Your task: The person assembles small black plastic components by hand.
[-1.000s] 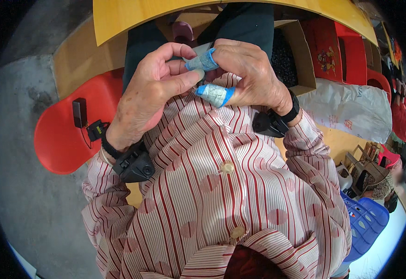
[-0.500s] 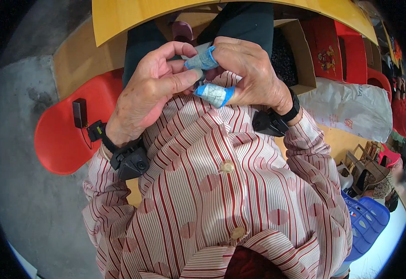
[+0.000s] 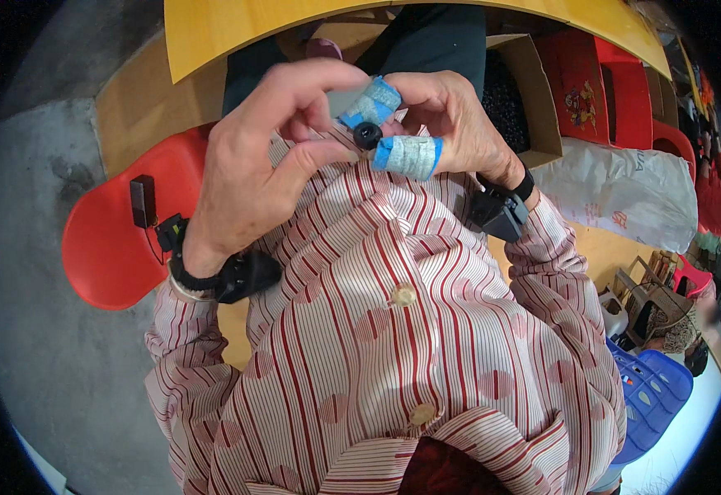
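Note:
My right hand (image 3: 459, 115) pinches a small round black part (image 3: 367, 135) with a hole in its middle, between thumb and forefinger. Blue and grey tape wraps the forefinger (image 3: 374, 101) and the thumb (image 3: 407, 157) of that hand. Just left of the part, my left hand (image 3: 266, 148) is partly smeared by motion. Its thumb and forefinger are spread apart, the thumb tip close beside the part, and its other fingers curl inward. Both hands are above my lap, in front of the striped shirt (image 3: 360, 280).
A yellow table edge (image 3: 410, 10) curves across the top. On the right stand an open carton (image 3: 546, 99) of small black pieces, a red box (image 3: 573, 91) and a whitish plastic bag (image 3: 624, 194). A red chair (image 3: 105, 239) holding a small black box (image 3: 141, 200) is on the left.
My left fingers have come off the black part and spread, the hand turning back-up. The right hand has shifted slightly right, turning the part so its round end shows.

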The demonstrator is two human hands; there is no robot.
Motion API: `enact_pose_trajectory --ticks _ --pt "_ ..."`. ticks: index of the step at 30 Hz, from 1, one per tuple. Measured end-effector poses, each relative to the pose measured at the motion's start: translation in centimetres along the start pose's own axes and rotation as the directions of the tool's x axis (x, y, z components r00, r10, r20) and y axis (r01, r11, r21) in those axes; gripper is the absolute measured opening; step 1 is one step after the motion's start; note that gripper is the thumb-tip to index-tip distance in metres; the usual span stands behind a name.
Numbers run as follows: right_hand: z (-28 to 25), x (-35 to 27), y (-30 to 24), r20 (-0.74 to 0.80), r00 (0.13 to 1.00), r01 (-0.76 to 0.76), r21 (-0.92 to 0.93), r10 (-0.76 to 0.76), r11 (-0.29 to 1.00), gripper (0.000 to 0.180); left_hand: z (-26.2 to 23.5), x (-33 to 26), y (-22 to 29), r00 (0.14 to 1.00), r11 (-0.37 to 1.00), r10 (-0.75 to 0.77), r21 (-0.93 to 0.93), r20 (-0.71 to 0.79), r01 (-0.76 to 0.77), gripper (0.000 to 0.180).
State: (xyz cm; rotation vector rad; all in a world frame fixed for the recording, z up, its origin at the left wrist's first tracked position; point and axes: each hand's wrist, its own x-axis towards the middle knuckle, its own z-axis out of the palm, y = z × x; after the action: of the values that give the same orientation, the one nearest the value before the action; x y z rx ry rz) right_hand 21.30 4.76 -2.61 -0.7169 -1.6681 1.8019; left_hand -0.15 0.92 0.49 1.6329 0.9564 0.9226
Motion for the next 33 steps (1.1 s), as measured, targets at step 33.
enact_pose_trajectory --ticks 33 --pt "-0.1 0.3 0.0 0.198 0.965 -0.221 0.243 0.175 0.945 0.029 0.4 1.8 0.1 0.896 0.731 0.385 0.520 0.221 -0.442 0.030"
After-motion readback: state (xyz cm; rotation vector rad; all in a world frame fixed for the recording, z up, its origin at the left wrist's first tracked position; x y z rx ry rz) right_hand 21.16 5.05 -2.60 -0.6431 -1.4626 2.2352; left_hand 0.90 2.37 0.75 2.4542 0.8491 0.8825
